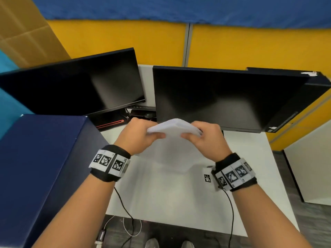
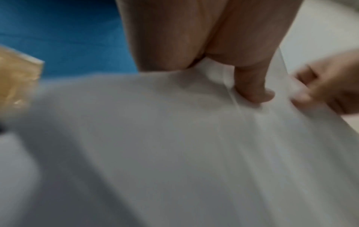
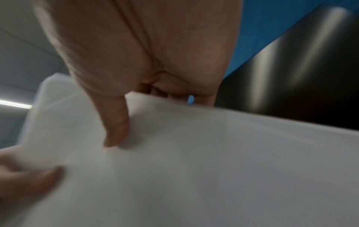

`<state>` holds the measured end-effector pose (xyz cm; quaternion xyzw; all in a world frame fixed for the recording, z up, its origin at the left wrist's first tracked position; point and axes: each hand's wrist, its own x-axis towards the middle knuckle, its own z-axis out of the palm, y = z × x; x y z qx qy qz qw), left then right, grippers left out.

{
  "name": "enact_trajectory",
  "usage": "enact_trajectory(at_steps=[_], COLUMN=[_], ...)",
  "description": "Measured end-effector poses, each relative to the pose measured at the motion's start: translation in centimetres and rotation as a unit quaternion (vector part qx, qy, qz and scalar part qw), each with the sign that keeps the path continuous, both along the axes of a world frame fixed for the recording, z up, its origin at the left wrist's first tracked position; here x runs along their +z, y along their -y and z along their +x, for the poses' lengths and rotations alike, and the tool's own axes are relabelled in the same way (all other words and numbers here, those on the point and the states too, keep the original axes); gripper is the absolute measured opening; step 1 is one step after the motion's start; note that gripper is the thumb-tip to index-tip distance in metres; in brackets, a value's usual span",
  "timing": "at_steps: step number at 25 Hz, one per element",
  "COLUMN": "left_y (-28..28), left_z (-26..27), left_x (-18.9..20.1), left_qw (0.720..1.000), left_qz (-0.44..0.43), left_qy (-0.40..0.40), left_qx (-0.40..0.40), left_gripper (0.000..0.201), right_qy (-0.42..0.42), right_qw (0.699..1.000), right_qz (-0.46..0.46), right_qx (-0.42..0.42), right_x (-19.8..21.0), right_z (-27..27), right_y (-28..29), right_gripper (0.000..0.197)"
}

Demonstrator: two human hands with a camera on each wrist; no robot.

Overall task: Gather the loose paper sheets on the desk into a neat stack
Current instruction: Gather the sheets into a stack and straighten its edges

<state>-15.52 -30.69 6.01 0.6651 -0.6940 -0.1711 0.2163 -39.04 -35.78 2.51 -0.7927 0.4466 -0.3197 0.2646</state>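
Head view: both hands hold one bundle of white paper sheets [image 1: 172, 128] up in the air above the white tabletop [image 1: 179, 194], in front of the right monitor [image 1: 223, 97]. Left hand [image 1: 138, 136] grips the bundle's left end, right hand [image 1: 206, 136] the right end; each grip is clamped on the paper, thumb on the near face, fingers behind.

The wrist views give what the head view cannot: the left wrist camera shows the left thumb [image 2: 254, 86] pressed into the sheets [image 2: 174, 138], with staggered sheet edges fanning beside it (not flush), and the right hand's fingers [image 2: 330, 90] at the far side. The right wrist camera shows the right thumb [image 3: 114, 122] flat on the paper [image 3: 213, 169], the left hand's fingers [image 3: 25, 184] at the lower corner. Both are blurred.

Paper is thin, matte, bowed upward in the middle. Monitors are glossy black, dark; the left monitor [image 1: 75, 86] is angled. A navy box [image 1: 41, 167] stands on the left, its edge beside the left wrist. A small tag with a black-and-white code [image 1: 207, 178] lies on the tabletop beside the right wrist. Bare tabletop lies beneath the hands, up to the near edge.
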Motion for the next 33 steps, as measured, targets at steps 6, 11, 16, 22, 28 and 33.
enact_trajectory(at_steps=[6, 11, 16, 22, 28, 33], left_y=[-2.4, -2.8, -2.9, -2.8, -2.7, -2.0], left_z=[6.4, 4.9, 0.1, -1.6, 0.0, -0.2], left_x=[-3.7, -8.0, -13.1, -19.6, -18.5, -19.1], left_qw=[0.945, 0.903, 0.856, 0.872, 0.874, 0.900], left_qz=[0.044, -0.001, -0.062, 0.055, 0.026, 0.035], left_qy=[-0.286, -0.392, -0.433, -0.401, -0.423, -0.375], left_qx=[0.151, 0.177, 0.275, 0.274, 0.239, 0.219], left_gripper=[0.025, 0.026, 0.021, 0.025, 0.023, 0.017], right_qy=[0.133, 0.296, 0.278, 0.211, 0.227, 0.244], right_qw=[0.966, 0.904, 0.917, 0.902, 0.911, 0.891], right_qz=[0.194, 0.292, 0.195, 0.274, 0.217, 0.254], right_qx=[-0.112, -0.097, -0.208, -0.260, -0.265, -0.286], right_x=[-5.1, -7.4, -10.8, -15.1, -14.5, -14.7], right_z=[-8.5, -7.3, -6.6, -8.2, -8.5, -7.9], right_y=[1.1, -1.2, -2.9, -3.5, -3.2, -2.6], right_gripper=[0.029, 0.039, 0.029, 0.023, 0.023, 0.019])
